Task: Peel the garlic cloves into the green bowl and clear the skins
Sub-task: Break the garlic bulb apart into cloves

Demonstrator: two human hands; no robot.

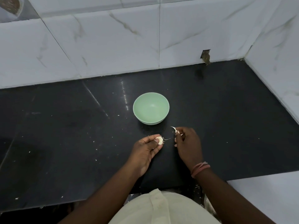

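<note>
The green bowl [151,108] stands empty mid-worktop [64,135], so peeling looks barely begun: the left hand [146,152] pinches a part-peeled garlic clove [159,140] toward the front edge, and the right hand [187,143] pinches a torn skin [174,129], with flecks uncleared.

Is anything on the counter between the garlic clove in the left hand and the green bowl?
Nothing visible. The left hand pinches the garlic clove just short of the green bowl, which looks empty; only bare black counter lies between them.
</note>
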